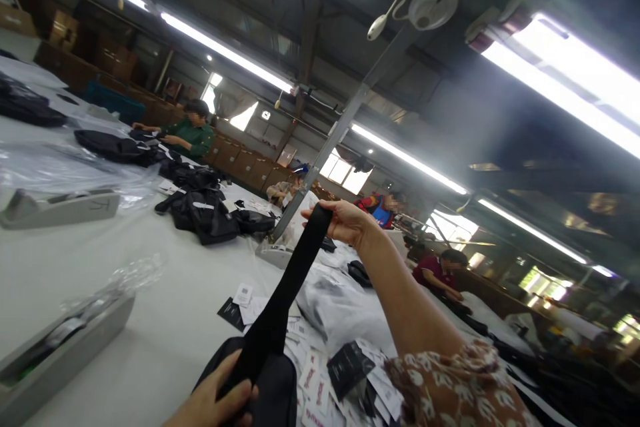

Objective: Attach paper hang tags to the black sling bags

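A black strap (295,270) runs taut and slanting up from a black bag (275,387) at the bottom middle. My right hand (343,221), raised with the arm stretched forward, is closed on the strap's upper end. Low in the view, my left hand (220,393) grips the strap's lower part where it meets the bag. Beside the bag lie many loose paper tags (315,373) and a black card packet (349,368).
Tape dispensers (65,353) stand on the white table (175,293) at left, near clear plastic bags (75,170). Several black bags (205,213) are piled farther back. A metal post (320,163) rises beyond my right hand. A person in green (193,133) and others work around the tables.
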`<state>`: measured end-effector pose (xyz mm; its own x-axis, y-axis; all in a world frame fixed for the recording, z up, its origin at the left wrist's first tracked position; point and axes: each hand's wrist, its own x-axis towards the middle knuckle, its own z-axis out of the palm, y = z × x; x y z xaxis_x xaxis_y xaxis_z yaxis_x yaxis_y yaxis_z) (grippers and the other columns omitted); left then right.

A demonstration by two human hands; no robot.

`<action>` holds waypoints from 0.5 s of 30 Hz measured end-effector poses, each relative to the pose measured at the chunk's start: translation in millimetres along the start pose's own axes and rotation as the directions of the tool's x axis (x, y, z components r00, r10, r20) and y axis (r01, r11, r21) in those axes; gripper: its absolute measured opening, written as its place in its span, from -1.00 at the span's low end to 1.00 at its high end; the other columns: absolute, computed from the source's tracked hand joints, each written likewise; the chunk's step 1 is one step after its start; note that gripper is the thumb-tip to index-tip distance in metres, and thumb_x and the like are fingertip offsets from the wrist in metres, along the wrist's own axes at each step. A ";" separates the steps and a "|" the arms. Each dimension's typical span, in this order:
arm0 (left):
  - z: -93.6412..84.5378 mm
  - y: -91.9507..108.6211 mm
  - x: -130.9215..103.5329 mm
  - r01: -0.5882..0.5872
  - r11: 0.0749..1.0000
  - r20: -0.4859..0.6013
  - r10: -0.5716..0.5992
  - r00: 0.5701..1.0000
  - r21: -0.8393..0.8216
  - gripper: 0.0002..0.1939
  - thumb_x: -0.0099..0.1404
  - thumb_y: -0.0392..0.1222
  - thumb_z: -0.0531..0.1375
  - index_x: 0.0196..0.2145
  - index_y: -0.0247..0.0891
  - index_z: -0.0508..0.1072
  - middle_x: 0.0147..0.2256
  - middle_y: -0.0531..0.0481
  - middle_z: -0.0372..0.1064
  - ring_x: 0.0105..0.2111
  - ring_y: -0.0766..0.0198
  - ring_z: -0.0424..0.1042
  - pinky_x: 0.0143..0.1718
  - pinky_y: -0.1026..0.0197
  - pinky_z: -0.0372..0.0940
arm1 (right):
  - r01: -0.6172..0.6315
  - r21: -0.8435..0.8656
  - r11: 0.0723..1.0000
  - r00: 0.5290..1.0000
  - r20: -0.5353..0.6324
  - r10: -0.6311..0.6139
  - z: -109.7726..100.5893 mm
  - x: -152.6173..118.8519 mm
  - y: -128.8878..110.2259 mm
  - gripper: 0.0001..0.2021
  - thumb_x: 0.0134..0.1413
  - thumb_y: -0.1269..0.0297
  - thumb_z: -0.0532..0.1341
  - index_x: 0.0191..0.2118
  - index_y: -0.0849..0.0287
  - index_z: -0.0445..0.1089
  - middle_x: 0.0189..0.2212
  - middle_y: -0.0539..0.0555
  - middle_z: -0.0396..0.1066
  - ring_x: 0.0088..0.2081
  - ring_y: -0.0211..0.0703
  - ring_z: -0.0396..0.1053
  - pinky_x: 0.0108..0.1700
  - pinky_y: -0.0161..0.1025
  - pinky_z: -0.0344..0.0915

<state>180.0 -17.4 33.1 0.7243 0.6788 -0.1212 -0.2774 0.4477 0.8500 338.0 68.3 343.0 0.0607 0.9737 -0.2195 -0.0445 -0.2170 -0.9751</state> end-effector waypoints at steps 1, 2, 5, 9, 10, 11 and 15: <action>0.2 6.7 7.2 0.022 1.000 0.043 -0.022 0.999 -0.016 -0.26 0.01 0.21 0.28 0.07 -0.10 0.16 -0.20 -0.09 0.42 -0.33 0.15 0.47 -0.34 0.18 0.30 | 0.010 0.005 1.000 1.000 -0.010 -0.010 -3.2 -1.6 -0.9 -0.83 0.24 0.43 -0.06 -0.19 0.32 0.25 -0.43 0.21 0.49 -0.41 -0.11 0.48 -0.32 -0.11 0.43; 2.2 12.9 13.0 0.054 0.998 0.103 -0.050 0.993 -0.038 -0.26 0.03 0.23 0.25 0.07 -0.16 0.14 -0.23 -0.12 0.43 -0.37 0.17 0.48 -0.38 0.21 0.28 | 0.018 0.009 1.000 1.000 -0.018 -0.018 -6.5 -3.5 -1.6 -0.83 0.24 0.44 -0.05 -0.19 0.33 0.26 -0.44 0.20 0.49 -0.42 -0.12 0.47 -0.31 -0.13 0.42; 21.5 23.6 27.6 0.171 0.981 0.296 -0.137 0.945 -0.091 -0.27 0.06 0.26 0.21 0.03 -0.26 0.16 -0.32 -0.19 0.47 -0.45 0.18 0.48 -0.47 0.26 0.26 | 0.025 0.015 1.000 0.999 -0.035 -0.024 -15.8 -9.9 -3.5 -0.83 0.23 0.43 -0.01 -0.21 0.34 0.30 -0.46 0.19 0.48 -0.44 -0.15 0.46 -0.29 -0.15 0.42; 65.7 6.3 55.9 0.302 0.952 0.434 -0.255 0.864 -0.042 -0.32 0.10 0.33 0.11 -0.10 -0.36 0.31 -0.55 -0.18 0.45 -0.63 0.22 0.40 -0.63 0.31 0.17 | 0.000 0.021 1.000 0.999 -0.055 0.001 -22.1 -17.0 -3.3 -0.76 0.24 0.28 0.01 -0.26 0.34 0.33 -0.53 0.14 0.44 -0.49 -0.16 0.42 -0.32 -0.13 0.42; 74.6 -3.2 64.6 0.328 0.943 0.421 -0.277 0.864 -0.052 -0.35 0.12 0.33 0.08 -0.14 -0.35 0.34 -0.60 -0.14 0.42 -0.67 0.24 0.36 -0.66 0.32 0.14 | -0.016 0.021 1.000 0.998 -0.062 0.018 -22.2 -19.3 -0.8 -0.71 0.24 0.21 0.01 -0.27 0.34 0.33 -0.56 0.13 0.42 -0.51 -0.16 0.40 -0.34 -0.13 0.42; 80.6 -13.6 73.2 0.354 0.931 0.378 -0.297 0.877 -0.092 -0.40 0.14 0.32 0.07 -0.19 -0.33 0.35 -0.63 -0.09 0.39 -0.69 0.26 0.33 -0.68 0.33 0.13 | -0.034 0.022 0.999 0.997 -0.072 0.036 -21.8 -22.8 3.6 -0.66 0.24 0.14 0.00 -0.28 0.33 0.33 -0.58 0.11 0.40 -0.53 -0.16 0.39 -0.36 -0.12 0.42; 74.0 -45.8 99.3 0.434 0.803 0.130 -0.420 0.898 -0.409 -0.62 0.24 0.18 0.05 -0.34 -0.22 0.29 -0.67 0.10 0.27 -0.70 0.33 0.29 -0.63 0.32 0.17 | -0.041 0.076 0.996 0.985 -0.165 0.053 -16.6 -54.8 51.5 -0.65 0.23 0.10 0.01 -0.36 0.29 0.34 -0.66 0.01 0.33 -0.60 -0.22 0.34 -0.44 -0.21 0.40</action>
<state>311.4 -13.5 20.1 0.8493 0.3458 -0.3988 -0.1659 0.8921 0.4202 348.9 2.7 304.3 0.2217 0.9362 -0.2729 -0.1222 -0.2509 -0.9603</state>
